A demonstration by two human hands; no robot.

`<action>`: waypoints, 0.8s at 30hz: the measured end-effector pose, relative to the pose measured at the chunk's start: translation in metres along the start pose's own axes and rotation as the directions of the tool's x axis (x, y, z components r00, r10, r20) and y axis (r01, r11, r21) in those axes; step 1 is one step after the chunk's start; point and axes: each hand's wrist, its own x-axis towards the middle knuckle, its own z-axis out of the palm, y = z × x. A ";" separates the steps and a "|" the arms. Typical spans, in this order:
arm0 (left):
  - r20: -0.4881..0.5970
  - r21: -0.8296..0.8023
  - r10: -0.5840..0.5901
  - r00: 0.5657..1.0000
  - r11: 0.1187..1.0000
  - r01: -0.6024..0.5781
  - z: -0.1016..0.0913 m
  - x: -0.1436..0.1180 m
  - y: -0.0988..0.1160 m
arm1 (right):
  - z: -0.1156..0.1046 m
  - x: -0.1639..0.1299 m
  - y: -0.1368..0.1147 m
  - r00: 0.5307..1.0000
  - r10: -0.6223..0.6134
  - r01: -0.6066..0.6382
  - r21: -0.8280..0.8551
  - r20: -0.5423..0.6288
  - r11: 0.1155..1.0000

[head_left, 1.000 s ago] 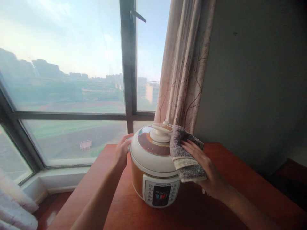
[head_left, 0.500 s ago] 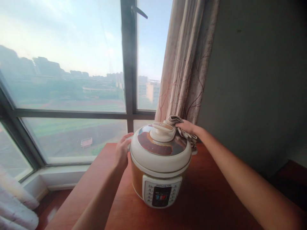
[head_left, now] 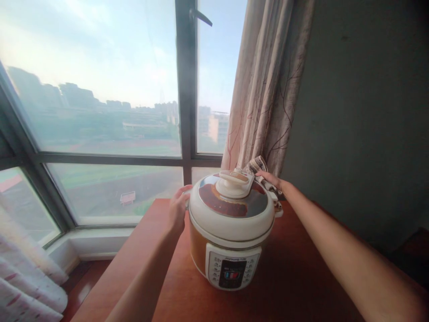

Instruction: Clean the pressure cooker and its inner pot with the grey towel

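Observation:
A white and gold electric pressure cooker (head_left: 231, 232) stands upright on the reddish-brown table, its control panel facing me. The domed lid, with a shiny dark top and a white knob, sits on it. My left hand (head_left: 179, 208) is closed around the side handle at the cooker's left. At the lid's far right edge, my right hand (head_left: 271, 180) is closed on a crumpled patterned cloth (head_left: 256, 165), which lies against the lid. Part of the cloth hangs down toward the right side handle.
The wooden table (head_left: 134, 264) reaches toward a large window with a dark frame (head_left: 186, 112). A patterned curtain (head_left: 264, 89) hangs behind the cooker, close to my right hand. Another pale curtain (head_left: 30, 277) is at the lower left. A dark wall (head_left: 355, 134) rises on the right.
The view has shifted slightly, so everything appears a little further right. My right hand and the cloth have moved a bit along the lid's far right rim. My left hand keeps its hold.

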 end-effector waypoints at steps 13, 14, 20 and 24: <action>0.006 -0.007 -0.022 1.000 1.000 0.022 -0.004 0.010 -0.012 | 0.007 -0.105 -0.010 0.805 -0.577 0.583 -0.368 0.139 0.724; 0.006 -0.005 -0.023 1.000 1.000 0.023 -0.004 0.010 -0.012 | 0.009 -0.118 -0.004 0.768 -0.617 0.622 -0.427 0.169 0.657; -0.003 -0.021 -0.024 1.000 0.999 0.024 -0.001 0.006 -0.010 | 0.048 -0.191 0.041 0.629 -0.745 0.684 -0.613 0.221 0.395; -0.004 -0.049 -0.021 1.000 0.999 0.020 0.000 0.006 -0.010 | 0.095 -0.223 0.056 0.592 -0.741 0.661 -0.717 0.317 0.221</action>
